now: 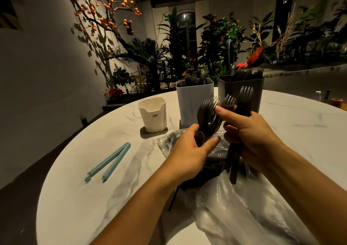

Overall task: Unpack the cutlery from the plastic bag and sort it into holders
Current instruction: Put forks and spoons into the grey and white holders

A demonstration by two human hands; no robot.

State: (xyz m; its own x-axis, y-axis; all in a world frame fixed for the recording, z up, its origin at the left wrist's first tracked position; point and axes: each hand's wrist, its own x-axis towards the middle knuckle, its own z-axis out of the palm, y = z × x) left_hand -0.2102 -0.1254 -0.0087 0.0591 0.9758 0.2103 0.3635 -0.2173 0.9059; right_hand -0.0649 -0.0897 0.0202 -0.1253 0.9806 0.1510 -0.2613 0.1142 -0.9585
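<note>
The step in hand looks like sorting a mixed bunch of dark cutlery pulled from the bag, and it goes best if each hand keeps one kind only: pull the forks across by their necks, square up the handles, then lower each bunch tines-up into a holder without knocking it over.

Nearest, at the lower right of the frame, the clear plastic bag [244,213] lies crumpled on the marble table [93,197], with more dark cutlery inside it under the wrists. Just above it, at centre, the left hand [187,151] curls around a bunch of spoons and forks [207,117], thumb and fingers wrapped about their necks. Beside it, touching that bunch with an outstretched finger, the right hand [249,134] grips a second bundle of forks [244,102] upright, handles running down into the bag.

At left of centre an open blue bag clip [109,163] lies well apart from the hands. Further back stands a cream holder [153,115] at centre left, seemingly empty; behind the hands stand a pale blue holder [193,98] and a dark grey holder [240,84], both already holding dark cutlery.
</note>
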